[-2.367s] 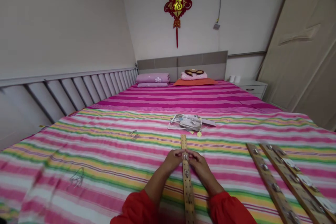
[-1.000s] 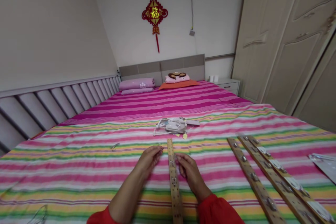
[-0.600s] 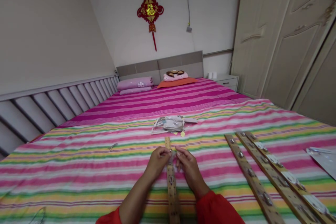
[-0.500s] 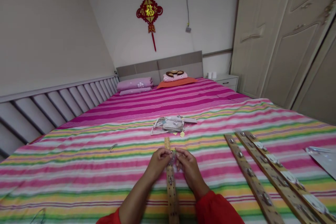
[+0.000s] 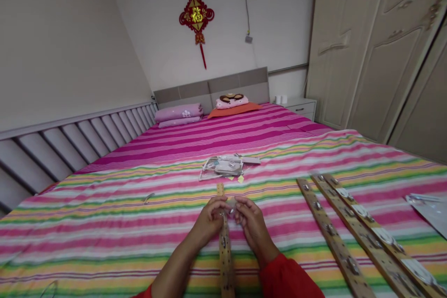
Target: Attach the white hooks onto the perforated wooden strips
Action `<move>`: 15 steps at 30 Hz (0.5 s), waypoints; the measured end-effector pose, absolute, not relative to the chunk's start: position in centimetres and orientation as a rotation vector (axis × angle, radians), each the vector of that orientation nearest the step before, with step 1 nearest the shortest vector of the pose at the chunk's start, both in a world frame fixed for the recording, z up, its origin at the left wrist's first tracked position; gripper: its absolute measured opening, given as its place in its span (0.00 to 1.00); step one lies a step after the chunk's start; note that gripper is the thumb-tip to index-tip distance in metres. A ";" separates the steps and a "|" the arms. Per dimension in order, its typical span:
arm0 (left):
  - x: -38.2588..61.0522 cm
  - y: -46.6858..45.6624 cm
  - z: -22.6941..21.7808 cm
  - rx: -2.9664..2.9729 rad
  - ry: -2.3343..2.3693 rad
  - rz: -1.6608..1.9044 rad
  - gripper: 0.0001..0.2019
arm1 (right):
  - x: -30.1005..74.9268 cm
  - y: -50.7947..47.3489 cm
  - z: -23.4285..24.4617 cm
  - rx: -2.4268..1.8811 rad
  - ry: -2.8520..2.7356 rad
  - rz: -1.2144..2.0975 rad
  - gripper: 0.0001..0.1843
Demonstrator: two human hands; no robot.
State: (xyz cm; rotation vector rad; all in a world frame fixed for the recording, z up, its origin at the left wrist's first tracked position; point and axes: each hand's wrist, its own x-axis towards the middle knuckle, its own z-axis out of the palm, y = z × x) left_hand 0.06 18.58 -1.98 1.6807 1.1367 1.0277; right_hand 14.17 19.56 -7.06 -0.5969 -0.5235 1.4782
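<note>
A narrow wooden strip (image 5: 224, 251) with small metal fittings lies lengthways on the striped bedspread (image 5: 104, 223), running away from me. My left hand (image 5: 208, 220) and my right hand (image 5: 252, 222) meet over its far part. Both have their fingertips pinched together at a small shiny piece (image 5: 231, 206) on the strip; what exactly it is I cannot make out. Red sleeves cover my forearms.
Several more wooden strips with metal fittings (image 5: 352, 228) lie at the right. A clear plastic bag of small parts (image 5: 222, 168) sits beyond my hands. A grey sheet (image 5: 431, 207) is at the far right. Pillows (image 5: 178, 114), a nightstand (image 5: 300, 107) and wardrobe doors (image 5: 377, 51) stand behind.
My left hand, apart from the strip a second ago, has come in to meet the right over the strip. Both hands now pinch at the same spot. The view has shifted slightly.
</note>
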 end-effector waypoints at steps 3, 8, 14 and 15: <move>0.1 18.5 -2.1 1.759 1.228 1.075 0.14 | 14.2 19.6 -7.1 -0.605 -0.523 1.481 0.14; 0.3 18.0 -1.7 2.181 1.280 1.193 0.20 | 14.2 19.4 -6.8 -0.617 -0.532 1.484 0.16; 0.7 17.4 -1.0 2.266 1.275 1.068 0.11 | 14.1 19.2 -6.4 -0.598 -0.541 1.495 0.18; 0.7 17.5 -1.1 2.216 1.285 1.086 0.10 | 14.1 19.2 -6.3 -0.597 -0.546 1.498 0.18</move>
